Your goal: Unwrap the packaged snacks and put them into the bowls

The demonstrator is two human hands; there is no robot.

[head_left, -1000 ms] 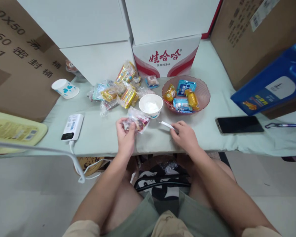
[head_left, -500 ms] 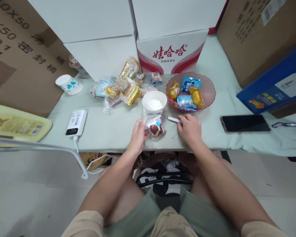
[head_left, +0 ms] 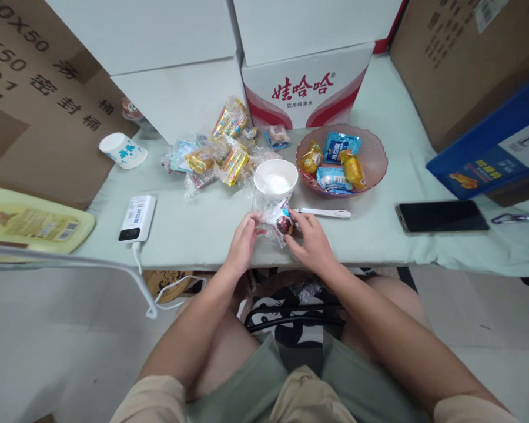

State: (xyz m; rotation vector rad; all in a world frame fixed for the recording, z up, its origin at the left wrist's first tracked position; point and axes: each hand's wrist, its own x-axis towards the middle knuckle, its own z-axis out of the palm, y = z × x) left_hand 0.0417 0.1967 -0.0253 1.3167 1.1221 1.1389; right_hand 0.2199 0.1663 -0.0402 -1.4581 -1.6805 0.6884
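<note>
Between my hands is a snack packet (head_left: 284, 222) with a brown round picture and a blue patch, in clear plastic wrap. My left hand (head_left: 243, 238) pinches the wrap at its left side. Fingers of my right hand (head_left: 311, 238) grip the packet's right edge. Just beyond my right fingertips, a slim white-handled tool, like a small craft knife (head_left: 328, 212), lies on the cloth; its tip is hard to make out. Directly behind the packet stands a white paper cup (head_left: 275, 178) with something whitish inside.
A pink glass bowl (head_left: 374, 155) holds several wrapped snacks. More wrapped snacks (head_left: 229, 155) are piled left of the cup. A tipped paper cup (head_left: 123, 150), a white power bank (head_left: 137, 218) and a phone (head_left: 443, 217) lie on the table. Boxes (head_left: 308, 91) line the back.
My right hand has let go of the white-handled tool, which now lies on the cloth, and has moved left onto the snack packet. My left hand still holds the wrap.
</note>
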